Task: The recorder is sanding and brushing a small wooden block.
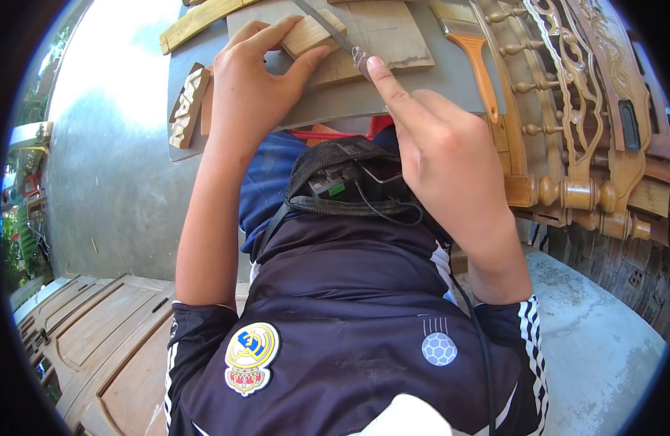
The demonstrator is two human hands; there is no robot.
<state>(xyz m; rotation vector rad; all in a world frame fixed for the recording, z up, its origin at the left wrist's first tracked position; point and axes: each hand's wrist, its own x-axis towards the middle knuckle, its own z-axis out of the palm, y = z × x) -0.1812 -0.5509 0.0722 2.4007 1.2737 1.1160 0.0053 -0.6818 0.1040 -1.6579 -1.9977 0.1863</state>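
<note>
My left hand (255, 91) pinches a small pale wooden block (309, 35) between thumb and fingers, keeping it on a wider flat board (389, 33) with pencil lines. In my right hand (451, 145) is a long narrow grey metal file (322, 20), its wrapped handle in my closed fingers and the index finger stretched along it. The file slants away to the far left and lies across the top of the block. Its far end is cut off by the picture's upper edge.
The grey tabletop (335, 112) also carries a paintbrush with an orange handle (479, 69), a carved wooden piece (188, 109) and a wooden strip (197, 25). Carved, varnished furniture (567, 94) stands close on the right. Wooden panels (95, 334) lie at the lower left.
</note>
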